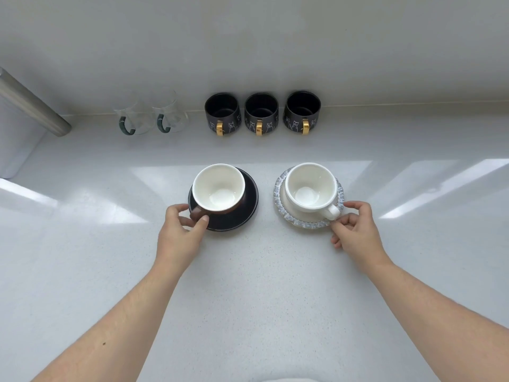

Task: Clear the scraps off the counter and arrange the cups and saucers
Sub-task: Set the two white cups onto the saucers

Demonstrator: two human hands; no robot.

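Observation:
A brown cup (219, 188) with a white inside stands on a black saucer (245, 213) at the counter's middle. My left hand (181, 230) pinches this saucer's near-left rim, thumb beside the cup's brown handle. To the right, a white cup (311, 187) stands on a blue-rimmed frilled saucer (278, 194). My right hand (355, 230) holds that saucer's near-right edge, fingers around the white handle. No scraps show on the white counter (261, 285).
Three black mugs (261, 113) with gold handles line the back wall, handles facing me. Two clear glass cups (151, 114) with green handles stand to their left. A grey metal bar (30, 106) slants in at far left above a white appliance (13, 144).

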